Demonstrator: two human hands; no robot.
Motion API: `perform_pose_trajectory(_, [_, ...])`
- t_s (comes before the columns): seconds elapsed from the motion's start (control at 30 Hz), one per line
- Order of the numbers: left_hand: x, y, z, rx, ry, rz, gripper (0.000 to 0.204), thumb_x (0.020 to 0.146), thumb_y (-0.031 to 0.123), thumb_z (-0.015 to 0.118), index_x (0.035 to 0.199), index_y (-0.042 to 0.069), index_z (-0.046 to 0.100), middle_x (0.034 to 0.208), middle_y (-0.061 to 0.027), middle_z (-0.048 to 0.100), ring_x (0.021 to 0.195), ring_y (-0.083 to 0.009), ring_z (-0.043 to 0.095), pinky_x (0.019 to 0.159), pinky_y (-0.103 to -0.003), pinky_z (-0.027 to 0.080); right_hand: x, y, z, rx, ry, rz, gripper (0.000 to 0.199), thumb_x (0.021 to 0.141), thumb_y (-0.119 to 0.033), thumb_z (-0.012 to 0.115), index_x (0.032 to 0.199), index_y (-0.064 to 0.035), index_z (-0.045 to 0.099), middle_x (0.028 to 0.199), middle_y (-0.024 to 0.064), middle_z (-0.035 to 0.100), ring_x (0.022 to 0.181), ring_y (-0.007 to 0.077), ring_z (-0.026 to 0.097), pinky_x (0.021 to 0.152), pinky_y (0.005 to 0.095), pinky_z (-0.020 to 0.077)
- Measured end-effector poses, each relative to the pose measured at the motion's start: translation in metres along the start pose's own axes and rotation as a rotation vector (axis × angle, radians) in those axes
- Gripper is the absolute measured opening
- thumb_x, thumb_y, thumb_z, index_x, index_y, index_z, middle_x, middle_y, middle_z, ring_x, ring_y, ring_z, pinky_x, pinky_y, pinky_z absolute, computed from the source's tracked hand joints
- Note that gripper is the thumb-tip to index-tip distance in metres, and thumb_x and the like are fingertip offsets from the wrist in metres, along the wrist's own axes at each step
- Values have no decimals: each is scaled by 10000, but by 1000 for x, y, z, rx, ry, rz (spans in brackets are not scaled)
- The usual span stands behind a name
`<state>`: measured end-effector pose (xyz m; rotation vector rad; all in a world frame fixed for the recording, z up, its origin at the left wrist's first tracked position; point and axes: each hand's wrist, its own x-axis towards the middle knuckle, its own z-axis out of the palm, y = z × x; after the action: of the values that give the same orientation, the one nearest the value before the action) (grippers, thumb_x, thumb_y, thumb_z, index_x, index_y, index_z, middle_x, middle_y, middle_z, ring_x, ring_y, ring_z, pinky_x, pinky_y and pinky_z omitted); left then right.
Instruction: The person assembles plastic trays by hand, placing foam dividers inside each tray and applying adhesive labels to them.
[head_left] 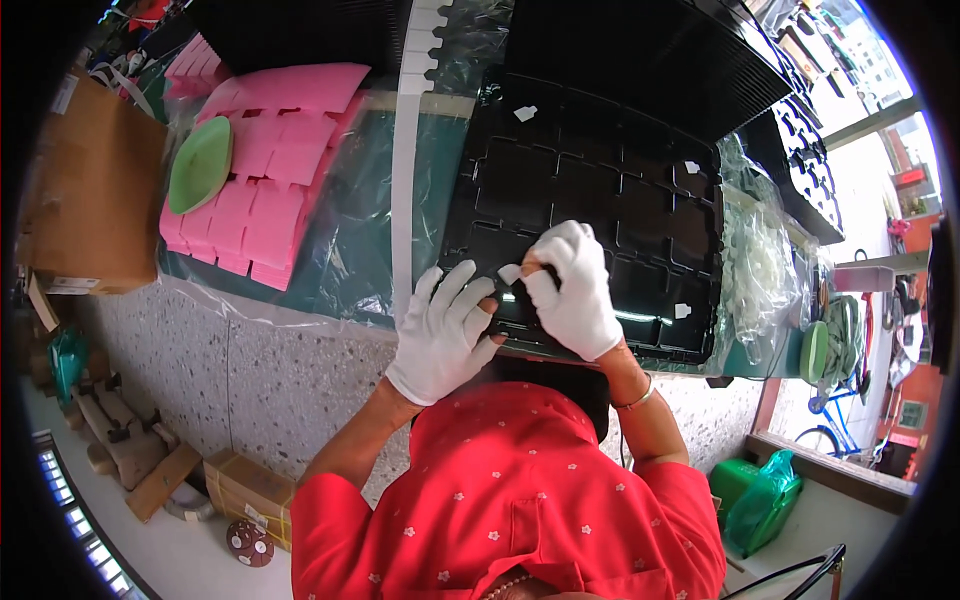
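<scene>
A black plastic tray (600,205) with rectangular compartments lies flat on the table before me. My right hand (573,290), in a white glove with bare fingertips showing, pinches a small white tab (510,273) over the tray's near left part. Beside it my left hand (447,330), gloved the same way, lies with fingers apart at the tray's near left corner. Similar white tabs sit on the tray: one at the far left (525,114), one at the far right (691,168) and one at the near right (682,311).
Left of the tray runs a long white notched strip (405,190). Stacked pink foam sheets (285,150) carry a green dish (200,165), with a cardboard box (95,185) beyond. More black trays (640,60) stand at the back; clear plastic wrap (760,270) lies at the right.
</scene>
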<state>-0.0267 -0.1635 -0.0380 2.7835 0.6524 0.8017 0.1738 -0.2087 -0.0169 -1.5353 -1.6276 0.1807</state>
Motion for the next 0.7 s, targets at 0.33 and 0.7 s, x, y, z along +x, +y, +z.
perform_pose_trajectory(0.33, [8,4,-7,-134,13,21,404,723,132,756,1061,8,572,1186,-125,574,1174,-380,539,984,-550,396,-55,57,-160,-366,467,594,58,857,-43,673,849,7,644,853,96,599,809,200,589,773,301,483])
perform_pose_trajectory(0.7, [13,29,2,-8,14,52,244,896,177,640,1090,36,592,1290,-60,549,1292,-307,500,1120,-580,331,-117,135,-222,-1084,363,776,155,823,-193,676,951,-151,755,936,127,685,879,342,653,760,422,510])
